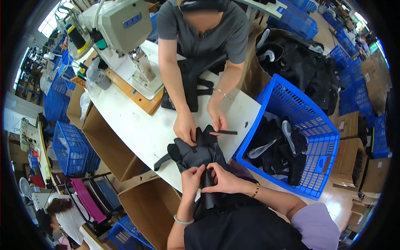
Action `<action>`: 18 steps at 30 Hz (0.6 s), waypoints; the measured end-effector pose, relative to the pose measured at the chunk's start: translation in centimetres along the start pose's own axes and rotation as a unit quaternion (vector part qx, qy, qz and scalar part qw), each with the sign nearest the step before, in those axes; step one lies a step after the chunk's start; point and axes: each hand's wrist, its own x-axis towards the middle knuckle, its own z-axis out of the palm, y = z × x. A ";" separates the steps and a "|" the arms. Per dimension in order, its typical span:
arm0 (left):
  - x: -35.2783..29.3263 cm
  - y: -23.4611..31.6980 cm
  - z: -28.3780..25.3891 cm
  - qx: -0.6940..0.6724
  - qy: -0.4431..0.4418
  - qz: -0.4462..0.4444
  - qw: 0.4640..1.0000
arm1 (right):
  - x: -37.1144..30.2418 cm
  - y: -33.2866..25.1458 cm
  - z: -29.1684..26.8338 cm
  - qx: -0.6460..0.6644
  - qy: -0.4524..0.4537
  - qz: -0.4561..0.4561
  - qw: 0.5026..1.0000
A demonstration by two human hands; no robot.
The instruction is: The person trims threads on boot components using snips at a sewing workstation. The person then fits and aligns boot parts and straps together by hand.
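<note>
A black padded fabric piece [196, 156] with several rounded flaps lies over the near edge of the white table. My left hand [192, 179] pinches its near edge, thumb and fingertips together. Close beside it, my right hand [220, 178] grips the same edge with curled fingers. From between my hands a smooth black flap [208, 200] hangs down toward my lap. Across the table, a co-worker's left hand [216, 116] holds a narrow black strap [227, 132]. The co-worker's other hand [185, 127] presses on the far side of the fabric piece.
A sewing machine [125, 29] stands on the white table [121, 114] at the far left. At the right, a blue plastic basket [323, 137] holds black and grey pieces. Cardboard boxes [110, 141] stand below the table's left edge. More black material [298, 66] fills a large carton behind the basket.
</note>
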 end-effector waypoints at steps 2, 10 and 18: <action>1.1 0.3 -0.3 -0.048 -0.041 -0.017 0.998 | 0.5 0.9 0.6 -0.024 0.034 -0.034 0.999; 2.6 0.7 -1.1 -0.245 -0.039 -0.175 0.953 | 0.1 -0.6 -1.1 -0.028 -0.032 0.061 0.997; 2.0 -0.4 -0.9 -0.290 -0.047 -0.188 0.937 | -1.9 3.4 0.8 0.071 0.051 0.065 0.994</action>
